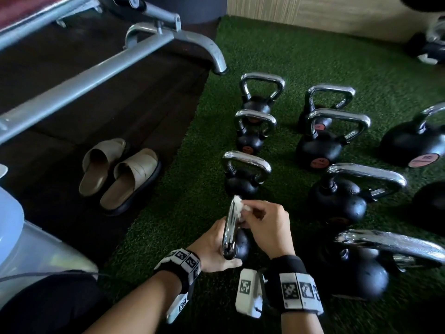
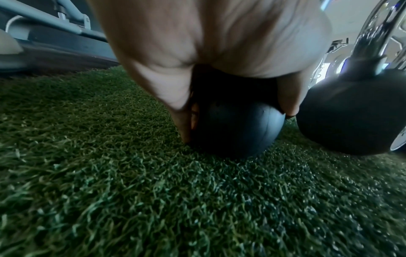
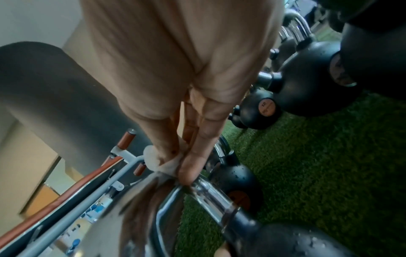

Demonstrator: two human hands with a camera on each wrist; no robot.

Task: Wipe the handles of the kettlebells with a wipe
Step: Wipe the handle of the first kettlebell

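Note:
Several black kettlebells with chrome handles stand on green turf (image 1: 277, 44). The nearest small kettlebell (image 1: 240, 244) sits between my hands, its chrome handle (image 1: 230, 232) rising toward me. My left hand (image 1: 214, 244) cups its black ball (image 2: 237, 128), fingers and thumb curled round the sides. My right hand (image 1: 262, 225) pinches a crumpled white wipe (image 1: 239, 208) and presses it against the far upper corner of that handle (image 3: 208, 193); the wipe (image 3: 158, 161) is bunched between thumb and fingertips.
More kettlebells (image 1: 248, 174) (image 1: 337, 198) (image 1: 361, 266) crowd ahead and to the right. A pair of beige slides (image 1: 120, 172) lies on the dark mat to the left, under a grey bench frame (image 1: 108, 66). A pale bin (image 1: 29, 251) is at lower left.

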